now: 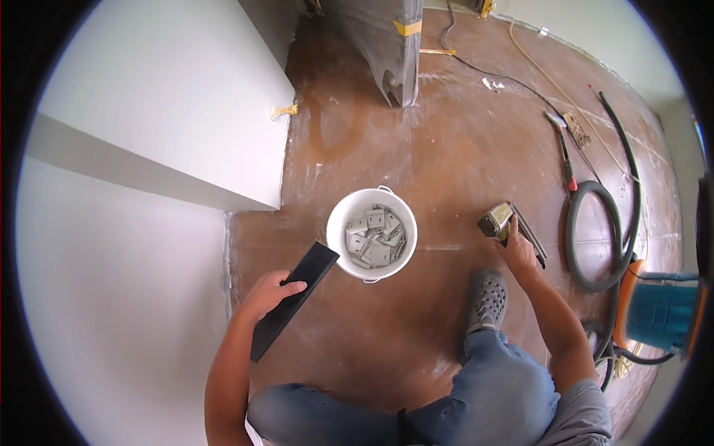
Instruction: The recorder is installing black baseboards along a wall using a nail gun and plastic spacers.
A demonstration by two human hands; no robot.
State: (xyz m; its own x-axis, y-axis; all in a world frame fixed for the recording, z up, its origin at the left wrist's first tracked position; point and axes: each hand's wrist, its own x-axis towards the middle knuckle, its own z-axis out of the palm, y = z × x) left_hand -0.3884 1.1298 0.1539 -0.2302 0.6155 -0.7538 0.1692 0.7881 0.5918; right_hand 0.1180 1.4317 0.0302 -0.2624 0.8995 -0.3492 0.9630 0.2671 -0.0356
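In my left hand is a flat black strip, held by its long edge with the thumb on top. Its upper end reaches the left rim of a white bucket; whether they touch I cannot tell. Several grey, flat hinge-like plates lie loose inside the bucket. To the right of it, my right hand grips what looks like a nail gun, with an olive-coloured head and a long dark magazine. The handle is mostly hidden by my fingers, and the tool is apart from the bucket.
White walls bound the left side. A plastic-wrapped door stands at the far side. Along the right lie a grey hose, a cord, a red-and-black long tool and a blue-and-orange machine. My shoe rests on the brown floor.
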